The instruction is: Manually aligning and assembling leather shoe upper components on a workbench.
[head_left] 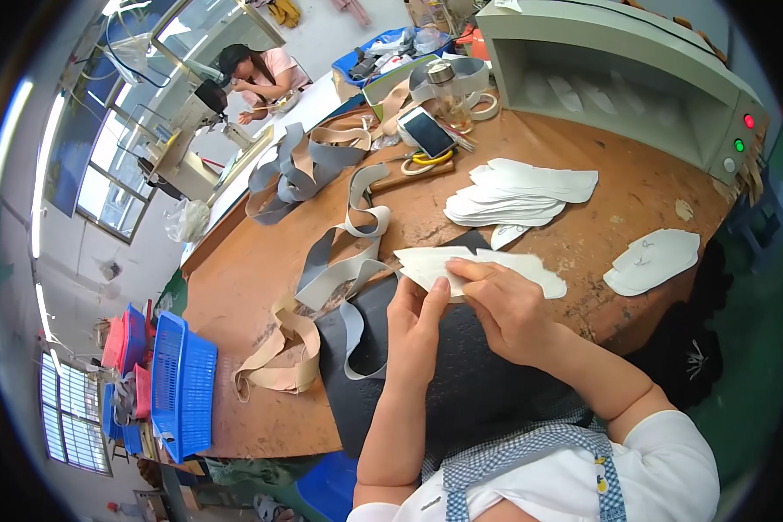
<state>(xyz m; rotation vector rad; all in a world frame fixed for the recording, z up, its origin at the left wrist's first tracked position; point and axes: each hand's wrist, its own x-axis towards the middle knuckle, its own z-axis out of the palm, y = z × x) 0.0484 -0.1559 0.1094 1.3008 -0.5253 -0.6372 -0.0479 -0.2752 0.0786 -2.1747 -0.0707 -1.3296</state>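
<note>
Over a black mat [461, 391], the left hand [416, 317] and right hand [506, 311] together pinch a white cut piece [422, 264]. Beyond it, a stack of white pieces [518, 196] lies on the brown surface [261, 426], before a grey machine [600, 30].

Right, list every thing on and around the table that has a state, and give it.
Left hand: closed on white material
Right hand: pinching it
White material: held in both hands
Larger white pile: stacked, edges uneven
Smaller white pile: lying flat
Grey machine: front open
Red light: lit
Green light: lit
Phone: face up, screen dark
Jar: lid on
Strips: loose, curled
Blue tub: filled
</note>
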